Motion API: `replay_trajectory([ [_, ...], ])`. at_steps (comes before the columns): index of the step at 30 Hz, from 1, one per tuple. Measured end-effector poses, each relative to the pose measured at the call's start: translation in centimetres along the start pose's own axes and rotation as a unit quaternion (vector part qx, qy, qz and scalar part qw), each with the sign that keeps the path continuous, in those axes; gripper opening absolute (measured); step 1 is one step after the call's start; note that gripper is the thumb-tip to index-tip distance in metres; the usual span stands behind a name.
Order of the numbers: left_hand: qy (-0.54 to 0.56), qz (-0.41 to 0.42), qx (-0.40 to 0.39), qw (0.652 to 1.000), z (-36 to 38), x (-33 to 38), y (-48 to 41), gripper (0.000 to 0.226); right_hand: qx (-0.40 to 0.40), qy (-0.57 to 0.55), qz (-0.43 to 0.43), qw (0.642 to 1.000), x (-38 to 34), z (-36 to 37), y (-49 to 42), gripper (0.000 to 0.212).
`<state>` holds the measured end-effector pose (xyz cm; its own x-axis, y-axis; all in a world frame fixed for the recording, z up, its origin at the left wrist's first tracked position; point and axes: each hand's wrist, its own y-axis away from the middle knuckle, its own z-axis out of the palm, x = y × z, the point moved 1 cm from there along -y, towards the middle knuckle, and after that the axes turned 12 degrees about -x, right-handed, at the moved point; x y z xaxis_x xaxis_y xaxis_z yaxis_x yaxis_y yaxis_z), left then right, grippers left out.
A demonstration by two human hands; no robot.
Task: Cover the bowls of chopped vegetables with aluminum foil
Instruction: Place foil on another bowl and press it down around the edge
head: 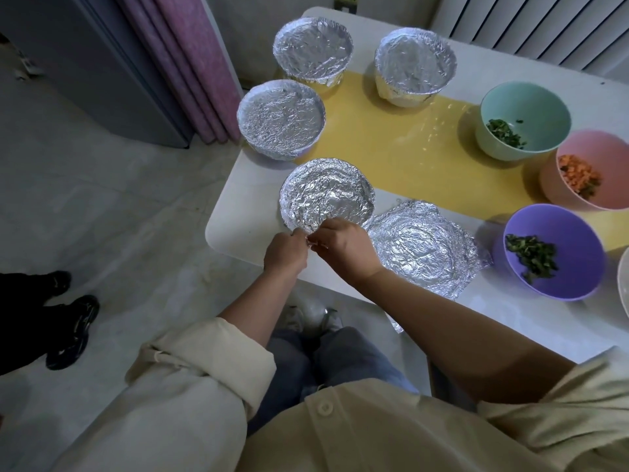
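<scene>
A foil-covered bowl [326, 194] stands near the table's front left corner. My left hand [285, 252] and my right hand [345, 247] both pinch the foil at its near rim. Three more foil-covered bowls stand behind it: one at the left edge [280, 119], one at the back [313, 49], one further right [415, 64]. A loose crumpled foil sheet [425, 247] lies flat to the right of my hands. Uncovered are a mint bowl [524, 119] with chopped greens, a pink bowl [587, 170] with diced carrot, and a purple bowl [553, 252] with chopped greens.
The white table [235, 219] carries a yellow mat [391, 144]. Part of a white bowl [624, 281] shows at the right edge. Another person's black shoes [73, 330] stand on the floor to the left. A pink curtain [190, 59] hangs behind the table's left corner.
</scene>
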<state>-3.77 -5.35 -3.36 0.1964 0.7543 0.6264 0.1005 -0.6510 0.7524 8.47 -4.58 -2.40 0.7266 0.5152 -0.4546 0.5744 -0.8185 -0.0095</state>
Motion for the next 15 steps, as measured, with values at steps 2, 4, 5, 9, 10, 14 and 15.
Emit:
replay_trajectory([
  [2,-0.004,-0.009,-0.015,1.0,0.1,-0.4,-0.2,0.064,0.007,-0.008,0.002,1.0,0.0,-0.1,0.1,0.017],
  [4,-0.005,-0.01,-0.013,1.0,0.2,-0.5,-0.3,0.057,0.014,-0.025,0.016,0.999,0.0,-0.2,0.1,0.022],
  [5,-0.014,-0.007,-0.012,1.0,0.2,-0.3,-0.2,0.049,0.014,-0.033,0.021,0.999,-0.1,-0.2,0.2,0.024],
  [9,-0.078,0.001,-0.003,0.997,-0.1,0.4,-0.3,0.04,-0.01,-0.05,0.001,0.999,-0.3,-0.6,0.1,0.029],
  [10,-0.091,0.003,0.0,0.996,-0.4,0.4,-0.5,0.042,-0.022,-0.04,-0.014,0.999,-0.1,-0.7,0.2,0.033],
  [14,-0.129,0.022,0.028,0.991,-1.7,0.1,-1.5,0.05,-0.021,0.039,-0.024,0.999,1.5,-1.2,1.1,0.032],
  [15,-0.138,0.031,0.035,0.989,-1.9,0.0,-1.4,0.054,-0.012,0.048,-0.019,0.999,1.9,-1.3,1.4,0.028],
])
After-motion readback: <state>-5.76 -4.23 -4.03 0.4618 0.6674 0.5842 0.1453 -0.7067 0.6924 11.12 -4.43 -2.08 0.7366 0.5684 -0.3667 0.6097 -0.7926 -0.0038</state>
